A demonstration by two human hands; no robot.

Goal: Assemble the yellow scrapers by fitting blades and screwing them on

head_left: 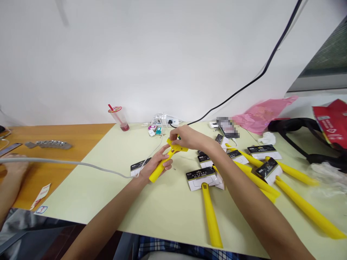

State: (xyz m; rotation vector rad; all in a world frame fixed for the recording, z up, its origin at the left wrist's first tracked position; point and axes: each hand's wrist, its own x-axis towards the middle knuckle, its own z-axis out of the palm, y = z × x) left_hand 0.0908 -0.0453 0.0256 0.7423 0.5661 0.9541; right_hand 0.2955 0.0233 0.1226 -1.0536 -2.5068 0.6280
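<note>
A yellow tool (162, 168) with a long handle and a wider flat head is held over the pale green table. My left hand (157, 163) is closed around its handle, below the head. At the head, my right hand (182, 137) pinches the upper edge with bent fingers; a small dark green bit shows between the fingers. Just beyond my left wrist lies a black and white card (139, 166). Right of my hands, a yellow handle (210, 216) lies on the table with a packaging card (202, 177) at its top.
Several carded yellow tools (306, 202) lie at the right. Behind are a cup (119, 118), a power strip (165, 120), a phone (228, 128), a pink bag (260, 113) and a black strap (292, 139). A grey cable (81, 164) crosses the left, near another person's arm (12, 184).
</note>
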